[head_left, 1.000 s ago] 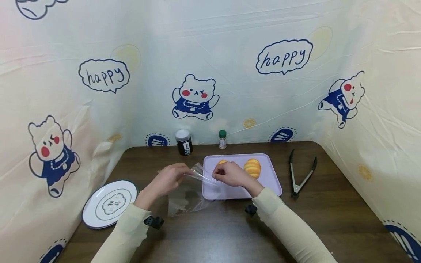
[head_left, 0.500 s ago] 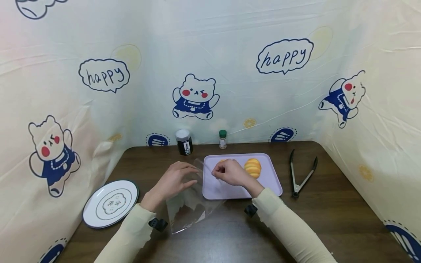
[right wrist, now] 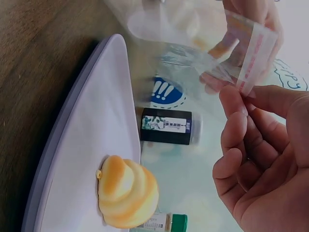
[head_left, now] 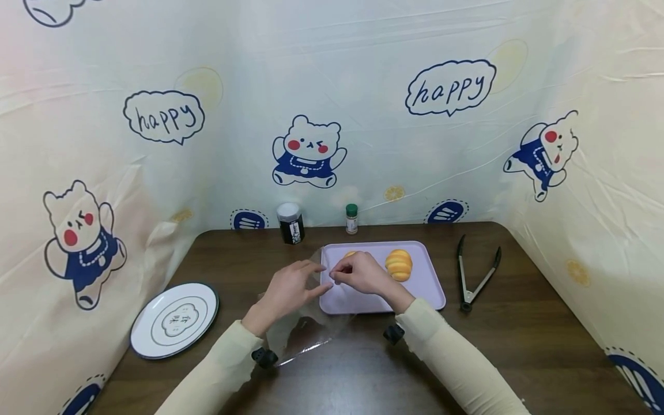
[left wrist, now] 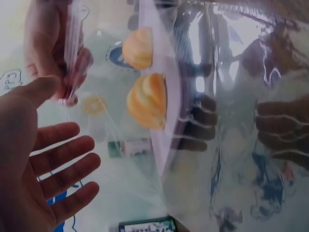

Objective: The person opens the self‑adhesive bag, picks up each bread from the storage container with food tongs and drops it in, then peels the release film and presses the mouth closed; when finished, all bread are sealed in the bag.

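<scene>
My right hand [head_left: 363, 272] pinches the corner of a clear plastic bag [head_left: 298, 340] between thumb and forefinger. A sealing strip [right wrist: 255, 60] with red print runs along the bag's edge, above that pinch. Close by, my left hand [head_left: 287, 288] has its fingers extended and apart; in the left wrist view no bag lies between its thumb and fingers. The bag hangs below the left hand, over the table and the tray's left edge. On the lilac tray [head_left: 427, 291] sits a yellow bread roll [head_left: 398, 265]. A second roll [left wrist: 137, 48] is mostly hidden behind my right hand in the head view.
A white plate [head_left: 178, 320] lies at the table's left side. Black-tipped tongs [head_left: 469, 285] lie spread to the right of the tray. At the back stand a dark jar [head_left: 291, 226] with a pale lid and a small green-capped bottle [head_left: 351, 219]. Printed cloth surrounds the table.
My left hand has let go of the bag's edge, spread its fingers and moved right toward my right hand. The bag has hung down lower. My right hand has barely moved.
</scene>
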Demonstrator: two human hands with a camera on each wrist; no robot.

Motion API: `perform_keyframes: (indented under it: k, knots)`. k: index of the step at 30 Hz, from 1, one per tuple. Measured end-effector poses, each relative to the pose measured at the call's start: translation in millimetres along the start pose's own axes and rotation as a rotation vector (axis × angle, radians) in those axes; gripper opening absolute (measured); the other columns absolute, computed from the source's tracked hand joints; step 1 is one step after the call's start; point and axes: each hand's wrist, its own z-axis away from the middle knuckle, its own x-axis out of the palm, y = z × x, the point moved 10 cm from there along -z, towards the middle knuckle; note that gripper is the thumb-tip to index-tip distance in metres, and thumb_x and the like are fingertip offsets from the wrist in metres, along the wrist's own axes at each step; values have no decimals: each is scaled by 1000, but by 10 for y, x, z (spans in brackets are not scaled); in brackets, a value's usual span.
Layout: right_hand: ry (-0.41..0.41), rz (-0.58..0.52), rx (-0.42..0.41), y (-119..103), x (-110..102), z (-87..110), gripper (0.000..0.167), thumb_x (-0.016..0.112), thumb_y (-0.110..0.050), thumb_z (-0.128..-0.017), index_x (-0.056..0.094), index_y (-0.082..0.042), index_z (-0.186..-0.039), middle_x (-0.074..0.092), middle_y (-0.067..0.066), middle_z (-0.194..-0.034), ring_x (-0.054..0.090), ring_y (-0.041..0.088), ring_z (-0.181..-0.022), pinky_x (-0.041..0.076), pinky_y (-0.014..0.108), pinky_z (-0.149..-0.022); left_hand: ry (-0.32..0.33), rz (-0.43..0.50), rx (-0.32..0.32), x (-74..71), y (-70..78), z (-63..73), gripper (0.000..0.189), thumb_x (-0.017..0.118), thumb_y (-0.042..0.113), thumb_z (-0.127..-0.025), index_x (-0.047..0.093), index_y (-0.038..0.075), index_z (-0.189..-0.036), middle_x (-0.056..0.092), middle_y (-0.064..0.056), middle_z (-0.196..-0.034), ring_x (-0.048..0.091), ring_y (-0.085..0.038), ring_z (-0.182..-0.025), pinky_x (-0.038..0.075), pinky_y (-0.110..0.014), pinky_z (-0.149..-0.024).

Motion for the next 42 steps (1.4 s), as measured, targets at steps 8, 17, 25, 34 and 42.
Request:
perform_keyframes:
  k: [8,17,25,34,42]
  knots:
    - [11,1,-27,-67,-8,-3,17,68,-23,-95,81,-12,-96,74,-7,-83,54,8,-72,42,21,-59,19,10,-33,38,63,-24,60,66,65,-84,69,21,-124,70,-4,-123,69,-23,-105,59,-46,-85]
    - [16,18,-26,-72,-27,1,14,68,-23,-95,81,-19,-91,74,-9,-79,56,6,-75,45,22,-62,60,82,12,29,111,-23,39,76,41,-87,71,17,-118,73,0,-104,69,-12,-85,58,-30,-68]
    - [34,-15,31,22,-50,-11,13,69,-23,-94,81,-19,-89,73,-10,-78,57,7,-73,45,23,-61,67,182,-26,-14,79,-23,34,77,16,-86,64,15,-117,69,2,-90,65,-9,-77,55,-23,-63]
    - [70,26,30,35,-78,-5,13,69,-23,-93,81,-21,-88,75,-9,-79,59,4,-71,47,22,-62,71,159,-55,-45,53,-36,19,71,7,-84,73,11,-103,57,4,-77,50,-8,-63,43,-21,-54]
    - [80,48,39,84,-86,13,13,69,-24,-93,80,-20,-89,74,-9,-79,59,4,-70,49,23,-62,54,144,-190,-74,-98,-45,14,77,25,-84,78,10,-86,60,0,-79,54,-11,-68,47,-26,-60]
